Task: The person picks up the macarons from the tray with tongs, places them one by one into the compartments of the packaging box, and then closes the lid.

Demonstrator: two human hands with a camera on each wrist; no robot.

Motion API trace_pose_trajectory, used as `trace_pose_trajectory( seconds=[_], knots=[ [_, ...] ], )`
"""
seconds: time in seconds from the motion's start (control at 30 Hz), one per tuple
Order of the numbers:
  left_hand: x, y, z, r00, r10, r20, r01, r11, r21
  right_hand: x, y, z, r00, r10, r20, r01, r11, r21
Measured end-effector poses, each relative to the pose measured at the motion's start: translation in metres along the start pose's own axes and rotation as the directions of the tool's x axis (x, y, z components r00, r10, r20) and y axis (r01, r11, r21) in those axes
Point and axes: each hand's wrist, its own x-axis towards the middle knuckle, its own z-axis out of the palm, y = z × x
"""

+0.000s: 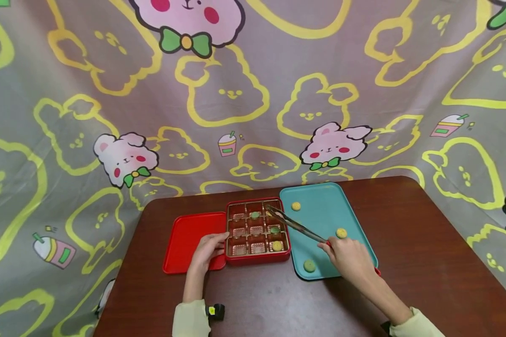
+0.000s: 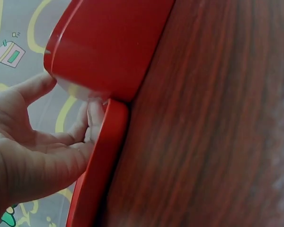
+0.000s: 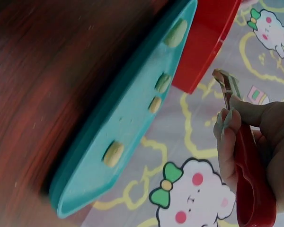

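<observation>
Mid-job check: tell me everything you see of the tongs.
The tongs have slim, metal-looking arms and a glossy red handle that looks like plastic. The right hand grips the handle. In the head view they slant away toward the far left, over the teal tray, with their tips at the back right compartment of the red box. Whether the tips pinch anything there is too small to tell.
</observation>
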Motion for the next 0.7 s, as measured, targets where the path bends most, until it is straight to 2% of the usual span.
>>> trace_pose_trajectory(
  seconds=[0.17, 0.43, 0.7],
  knots=[
    [0.002, -0.002, -0.002, 1.0, 0.012, -0.001, -0.012, 1.0, 0.015, 0.001, -0.01, 0.008, 1.0, -0.03, 0.007, 0.03, 1.0, -0.001],
    [0.001, -0.003, -0.003, 1.0, 0.025, -0.008, -0.025, 0.999, 0.021, 0.002, -0.026, 0.019, 0.998, -0.038, 0.041, 0.037, 0.999, 0.038],
    [-0.001, -0.005, -0.003, 0.999, 0.019, -0.026, -0.018, 0.999, 0.027, 0.002, -0.031, 0.03, 0.998, -0.045, 0.049, 0.042, 0.997, 0.059]
  ],
)
